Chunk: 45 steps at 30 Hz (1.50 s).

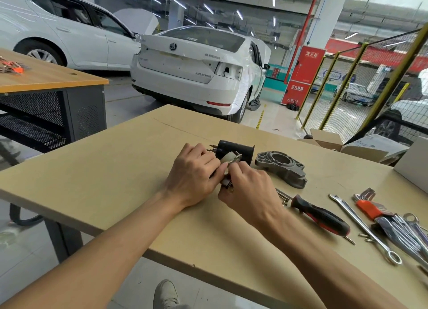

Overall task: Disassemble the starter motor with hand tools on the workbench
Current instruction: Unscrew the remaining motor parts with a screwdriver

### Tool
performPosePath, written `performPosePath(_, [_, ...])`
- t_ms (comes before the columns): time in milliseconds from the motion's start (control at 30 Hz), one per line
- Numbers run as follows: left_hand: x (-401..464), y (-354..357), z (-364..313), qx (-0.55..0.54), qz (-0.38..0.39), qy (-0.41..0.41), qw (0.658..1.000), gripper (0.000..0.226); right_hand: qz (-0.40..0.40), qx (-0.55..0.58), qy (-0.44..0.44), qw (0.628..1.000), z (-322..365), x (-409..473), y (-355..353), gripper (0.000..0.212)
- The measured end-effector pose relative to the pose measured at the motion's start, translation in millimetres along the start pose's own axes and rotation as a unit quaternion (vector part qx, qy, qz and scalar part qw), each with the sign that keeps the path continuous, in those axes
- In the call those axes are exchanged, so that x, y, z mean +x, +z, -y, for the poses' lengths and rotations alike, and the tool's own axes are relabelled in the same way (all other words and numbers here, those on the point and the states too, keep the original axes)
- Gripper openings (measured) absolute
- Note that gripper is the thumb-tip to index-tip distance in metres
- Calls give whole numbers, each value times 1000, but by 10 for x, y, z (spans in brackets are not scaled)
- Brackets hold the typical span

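Two hands, left hand (193,176) and right hand (249,189), grip one starter part (228,160), seemingly; one screwdriver (320,217) nearby.

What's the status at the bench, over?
Both hands on the part: left hand grips it, right hand fingers pinch its metal end. Black motor body behind. Screwdriver and wrenches idle, nothing blocking.

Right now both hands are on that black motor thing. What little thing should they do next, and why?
Probably keep the left hand steadying the black motor body while the right hand eases the small white-and-metal part away from it. Both hands pinch that part already, and the grey housing lies apart on the bench, so this looks like the next piece to come off. No tool is in hand; the screwdriver lies unused.
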<state>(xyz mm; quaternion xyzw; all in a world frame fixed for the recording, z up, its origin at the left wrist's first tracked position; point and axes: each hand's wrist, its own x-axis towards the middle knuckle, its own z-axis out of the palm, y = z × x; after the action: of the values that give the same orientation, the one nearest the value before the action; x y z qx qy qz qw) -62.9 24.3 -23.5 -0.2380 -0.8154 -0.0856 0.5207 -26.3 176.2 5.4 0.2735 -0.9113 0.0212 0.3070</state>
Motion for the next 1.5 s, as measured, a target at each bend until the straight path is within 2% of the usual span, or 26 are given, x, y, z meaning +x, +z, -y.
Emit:
performPosePath(100, [12,5,-9,-23,-10,-49,998,39,24,-8,16,1000,-38,79,-27,22])
performPosePath(233, [10,21,44,-96,-21,-137,986,44,51,37,-69,996,-211,19,-199,21])
performPosePath(300, [11,22,82,-106,-28,-167,980,46,43,48,-82,995,-322,-46,-269,21])
performPosePath(433, [11,38,28,-87,-40,-142,985,40,-6,120,-38,992,-450,-129,-302,24])
performPosePath(600, [10,58,-27,-88,-53,-75,992,38,-1,156,4,988,-460,-137,-253,30])
performPosePath(700, [1,63,-5,-96,-52,-80,991,39,-36,203,79,975,-447,-96,-250,28])
performPosePath(767, [-1,69,2,-97,-49,-77,991,39,-77,297,173,936,-450,-34,-300,26])
performPosePath(867, [-12,77,16,-103,-48,-79,990,39,-105,459,322,821,-552,82,-414,30])
performPosePath(933, [-18,84,31,-103,-48,-81,990,39,-64,533,390,748,-695,92,-498,33])
performPosePath(967, [-21,87,36,-102,-49,-82,990,39,-27,555,402,727,-760,66,-533,38])
performPosePath(1000, [-21,90,38,-100,-49,-83,990,39,15,561,403,723,-826,19,-550,43])
performPosePath(1100, [-19,96,34,-98,-53,-85,990,40,101,510,384,763,-940,-203,-492,43])
performPosePath(1200, [-21,96,30,-97,-55,-90,990,42,122,446,360,811,-975,-429,-346,34])
performPosePath(1267, [-23,98,32,-97,-52,-90,990,42,115,337,334,873,-997,-512,-253,30])
performPosePath(1333, [-27,98,34,-95,-46,-91,990,43,75,159,281,943,-989,-532,-217,27])
performPosePath(1433, [-31,95,34,-95,-38,-91,991,43,36,2,208,977,-910,-458,-208,27])
performPosePath(1500, [-27,87,30,-93,-35,-92,991,44,59,-47,159,984,-849,-387,-184,27])
